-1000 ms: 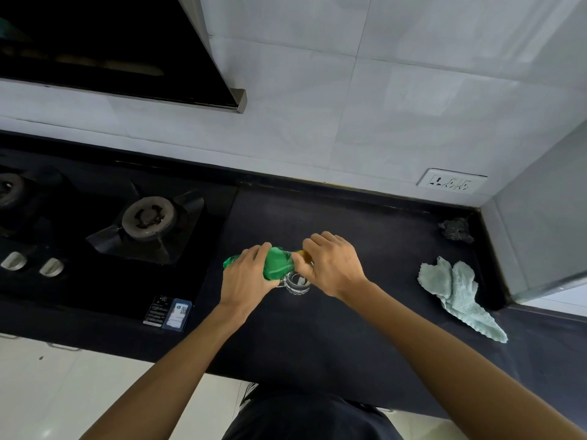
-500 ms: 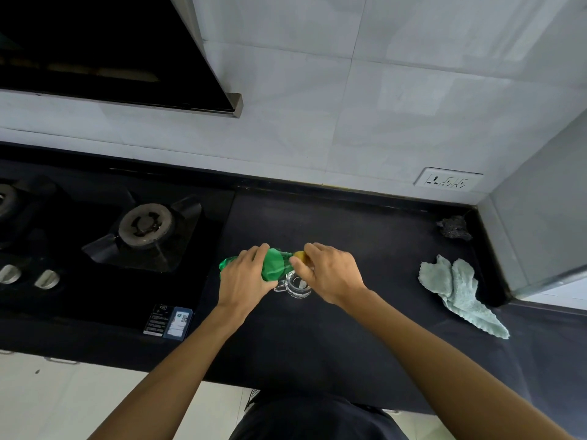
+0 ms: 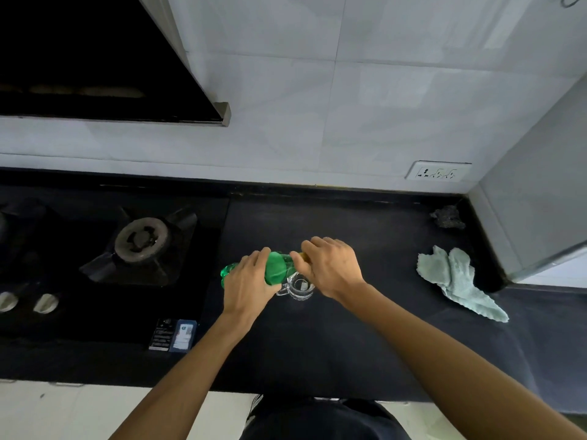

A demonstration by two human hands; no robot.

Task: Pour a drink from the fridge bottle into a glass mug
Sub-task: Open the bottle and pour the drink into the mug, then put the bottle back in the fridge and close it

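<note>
Fingers of the left hand (image 3: 249, 285) are wrapping round the body of a green plastic bottle (image 3: 275, 270), which is lying almost level in the air, its base pointing left toward the stove and its neck pointing right. The right hand (image 3: 332, 268) is closing over the neck end, its curled fingers gripping the yellow cap (image 3: 304, 256), of which only a sliver is showing past the knuckles. Just under the bottle's neck, between the two wrists, a clear glass mug (image 3: 300, 285) is standing upright on the black table (image 3: 365, 344), its handle turning toward the left hand; whether anything is sitting in it is too hard to tell. To the right, well apart from the mug, a crumpled pale green cloth (image 3: 457, 281) is lying on the table, and a dark rough lump (image 3: 448, 217) is resting in the back corner beyond it. On the left a gas burner (image 3: 141, 239) is sitting in the black hob, with two pale knobs (image 3: 46, 302) showing near the front edge and stickers (image 3: 173, 335) lying at the hob's front right corner. A white wall socket (image 3: 437, 170) is sitting in the tiled wall above the table, and a dark range hood (image 3: 95, 58) is hanging over the hob.
</note>
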